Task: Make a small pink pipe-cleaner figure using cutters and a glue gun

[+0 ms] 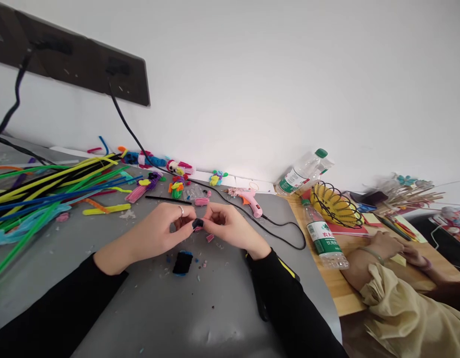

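My left hand (163,229) and my right hand (228,226) meet over the grey table (148,308). Both pinch a small black fuzzy piece (197,223) between their fingertips. A ring shows on a finger of my left hand. Just below the hands lies a black and blue fuzzy bundle (183,262). Small pink scraps (209,238) lie close to my right hand. Black sleeves cover both forearms.
A pile of coloured pipe cleaners (47,191) spreads at the left. A pink glue gun (248,198) with a black cord (285,233) lies behind the hands. Water bottles (322,238), a yellow wire basket (336,205) and another person's arms (386,258) occupy the wooden table at right.
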A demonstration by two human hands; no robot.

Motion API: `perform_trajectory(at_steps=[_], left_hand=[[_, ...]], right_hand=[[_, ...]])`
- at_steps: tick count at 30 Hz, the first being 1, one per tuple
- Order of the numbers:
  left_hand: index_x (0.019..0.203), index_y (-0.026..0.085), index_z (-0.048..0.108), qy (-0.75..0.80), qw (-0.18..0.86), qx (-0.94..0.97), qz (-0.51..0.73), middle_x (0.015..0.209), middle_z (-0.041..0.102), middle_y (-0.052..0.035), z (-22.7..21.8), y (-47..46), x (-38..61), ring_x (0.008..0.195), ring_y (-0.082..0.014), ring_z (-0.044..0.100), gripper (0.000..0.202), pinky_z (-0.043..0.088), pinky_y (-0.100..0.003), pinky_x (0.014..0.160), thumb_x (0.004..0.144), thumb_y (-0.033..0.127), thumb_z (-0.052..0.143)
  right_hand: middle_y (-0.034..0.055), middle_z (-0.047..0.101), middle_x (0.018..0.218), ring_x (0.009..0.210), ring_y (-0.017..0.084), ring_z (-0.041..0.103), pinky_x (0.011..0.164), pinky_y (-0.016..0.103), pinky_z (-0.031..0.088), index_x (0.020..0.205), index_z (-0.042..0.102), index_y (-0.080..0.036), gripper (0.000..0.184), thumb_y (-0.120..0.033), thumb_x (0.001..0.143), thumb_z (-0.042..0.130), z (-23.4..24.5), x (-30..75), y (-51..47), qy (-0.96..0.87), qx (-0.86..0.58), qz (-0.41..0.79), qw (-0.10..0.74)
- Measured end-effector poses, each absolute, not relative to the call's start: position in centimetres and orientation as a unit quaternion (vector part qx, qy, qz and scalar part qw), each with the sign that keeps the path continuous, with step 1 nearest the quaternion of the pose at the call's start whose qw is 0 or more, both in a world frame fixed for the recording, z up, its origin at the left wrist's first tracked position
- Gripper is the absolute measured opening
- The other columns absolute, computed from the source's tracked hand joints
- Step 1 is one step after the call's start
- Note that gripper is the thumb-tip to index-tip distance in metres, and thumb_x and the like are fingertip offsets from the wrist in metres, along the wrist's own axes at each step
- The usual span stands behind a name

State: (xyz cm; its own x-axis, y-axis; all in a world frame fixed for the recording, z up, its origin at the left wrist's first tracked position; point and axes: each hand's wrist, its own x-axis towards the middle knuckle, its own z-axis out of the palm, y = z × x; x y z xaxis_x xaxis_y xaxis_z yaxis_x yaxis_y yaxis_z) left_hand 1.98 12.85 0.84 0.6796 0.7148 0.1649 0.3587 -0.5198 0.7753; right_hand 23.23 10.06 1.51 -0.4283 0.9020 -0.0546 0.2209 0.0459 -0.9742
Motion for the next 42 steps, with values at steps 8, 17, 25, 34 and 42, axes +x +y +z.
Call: perform_trajectory(at_steps=[8,17,25,34,42], left_hand=[[0.068,0.021,0.051,0.274,0.448,0.842,0.127,0.063,0.057,0.0003,0.7,12.8,2.0,0.056,-0.0135,0.044,0.024,0.031,-0.027,0.054,0.088,0.033,0.052],[0.069,0.022,0.064,0.278,0.439,0.843,0.139,0.062,0.064,0.0004,0.3,12.8,1.8,0.053,-0.0148,0.054,0.019,0.035,-0.026,0.052,0.084,0.025,0.053],[0.066,0.022,0.057,0.268,0.439,0.843,0.157,0.061,0.061,-0.0012,0.8,12.4,1.9,0.056,-0.0167,0.054,0.024,0.037,-0.028,0.054,0.088,0.032,0.056],[0.069,0.021,0.061,0.257,0.418,0.859,0.147,0.062,0.064,0.0003,0.3,12.7,1.8,0.056,-0.0146,0.052,0.023,0.041,-0.026,0.057,0.09,0.029,0.056],[0.071,0.022,0.067,0.264,0.43,0.844,0.183,0.062,0.067,-0.0015,0.2,12.6,1.8,0.055,-0.0161,0.057,0.021,0.039,-0.027,0.053,0.086,0.027,0.054]], right_hand=[[-0.0084,0.049,0.063,0.057,0.007,0.037,0.055,0.023,0.029,0.075,0.054,-0.019,0.022,-0.03,0.087,0.07,1.7,24.1,10.2,-0.672,-0.395,0.587,0.218],[-0.0081,0.05,0.064,0.057,0.007,0.035,0.054,0.023,0.028,0.074,0.054,-0.02,0.022,-0.031,0.085,0.07,1.7,24.2,10.3,-0.663,-0.397,0.602,0.203],[-0.0084,0.052,0.064,0.057,0.007,0.037,0.055,0.023,0.028,0.074,0.055,-0.019,0.022,-0.029,0.085,0.071,1.6,24.2,10.3,-0.657,-0.392,0.611,0.2],[-0.0073,0.053,0.067,0.058,0.007,0.037,0.055,0.022,0.028,0.075,0.055,-0.019,0.023,-0.032,0.087,0.07,1.4,24.3,10.4,-0.658,-0.389,0.614,0.196],[-0.0075,0.053,0.066,0.058,0.007,0.037,0.055,0.022,0.028,0.074,0.055,-0.019,0.026,-0.033,0.085,0.074,1.4,24.5,10.4,-0.654,-0.39,0.617,0.2]])
